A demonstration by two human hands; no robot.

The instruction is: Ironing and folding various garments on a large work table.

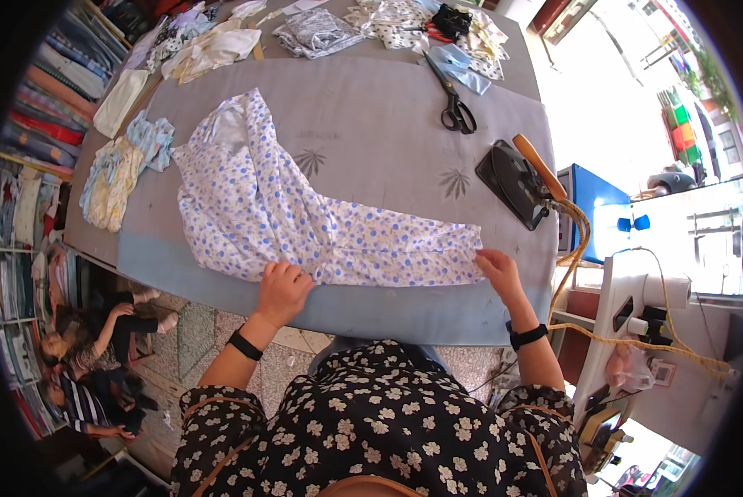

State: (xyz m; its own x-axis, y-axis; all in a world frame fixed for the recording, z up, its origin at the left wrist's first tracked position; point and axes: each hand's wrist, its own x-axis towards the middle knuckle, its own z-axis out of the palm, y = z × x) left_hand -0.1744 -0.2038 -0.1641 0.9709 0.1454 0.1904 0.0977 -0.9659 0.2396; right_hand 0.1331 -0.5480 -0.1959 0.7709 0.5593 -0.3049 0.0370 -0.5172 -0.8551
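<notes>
A white garment (247, 205) with blue and pale dots lies on the grey cloth-covered table (371, 149). Its body is bunched in folds at the left, while a sleeve (402, 251) stretches flat to the right with a seam or crease along it. My left hand (284, 291) has its curled fingers on the fabric at the garment's near edge, close to where body and sleeve meet. Between the fingertips of my right hand (501, 272) is the end of the sleeve. Both wrists wear dark bands.
A black iron (513, 183) with a wooden handle rests at the right, its yellowish hose (573, 248) trailing over the edge. Black-handled scissors (451, 99) lie beyond. Crumpled cloths (113, 180) and a folded grey patterned cloth (317, 32) border the table. Two people (92, 373) sit at lower left.
</notes>
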